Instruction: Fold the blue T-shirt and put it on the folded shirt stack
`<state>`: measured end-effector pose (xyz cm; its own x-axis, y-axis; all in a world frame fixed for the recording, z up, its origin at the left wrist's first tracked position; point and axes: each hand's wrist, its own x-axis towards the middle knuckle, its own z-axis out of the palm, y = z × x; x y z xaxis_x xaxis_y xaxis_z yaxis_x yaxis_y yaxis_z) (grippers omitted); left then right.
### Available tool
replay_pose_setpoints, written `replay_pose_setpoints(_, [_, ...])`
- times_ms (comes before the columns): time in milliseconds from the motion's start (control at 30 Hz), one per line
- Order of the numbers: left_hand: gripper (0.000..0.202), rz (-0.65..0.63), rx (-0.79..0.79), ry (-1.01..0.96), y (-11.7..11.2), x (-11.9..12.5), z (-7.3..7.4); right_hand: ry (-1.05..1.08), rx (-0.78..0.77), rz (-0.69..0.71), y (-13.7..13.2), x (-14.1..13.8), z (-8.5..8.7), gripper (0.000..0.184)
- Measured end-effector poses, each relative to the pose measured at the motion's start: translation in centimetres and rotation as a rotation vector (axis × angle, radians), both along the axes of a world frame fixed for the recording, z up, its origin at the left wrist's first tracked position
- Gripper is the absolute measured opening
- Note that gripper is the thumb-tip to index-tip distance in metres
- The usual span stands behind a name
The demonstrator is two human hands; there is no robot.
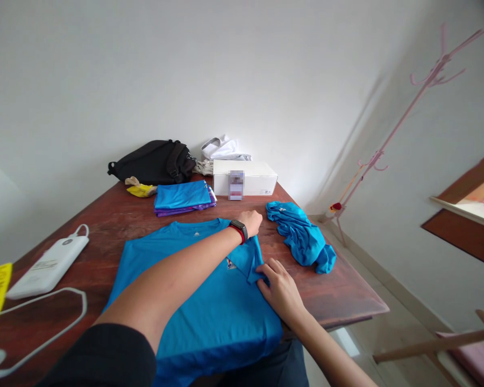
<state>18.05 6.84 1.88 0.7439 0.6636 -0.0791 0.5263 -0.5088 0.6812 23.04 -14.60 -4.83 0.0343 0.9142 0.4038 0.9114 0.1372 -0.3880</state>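
A blue T-shirt (201,306) lies spread over the table's near side, its lower part hanging over the front edge. My left hand (250,221), with a dark smart band on the wrist, reaches across the shirt and is closed on the fabric at its right shoulder. The sleeve there is folded inward over the chest, beside a small printed logo. Pinched between the thumb and fingers of my right hand (280,287) is the lower edge of that sleeve. A crumpled blue garment (302,234) rests to the right of both hands.
Folded blue and purple clothes (183,196) lie behind the shirt. Farther back are a black bag (153,161), a white box (252,177) and white fabric (226,148). A white power bank (50,266) with a cable sits left. A pink coat stand (403,115) leans into view right.
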Motion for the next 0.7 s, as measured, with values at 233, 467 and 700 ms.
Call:
replay_pose_setpoints(233, [0.035, 0.147, 0.109, 0.330, 1.9, -0.4, 2.0, 0.001, 0.001, 0.005, 0.0, 0.1, -0.2, 0.019])
replay_pose_setpoints(467, [0.030, -0.058, 0.086, 0.401, 2.8, -1.7, 1.9, 0.022, -0.011, 0.004, -0.1, -0.1, 0.2, 0.018])
replay_pose_setpoints(700, [0.027, -0.266, 0.233, 0.364, 5.6, -3.3, 2.7, 0.142, -0.046, 0.020, -0.1, 0.1, 1.2, 0.015])
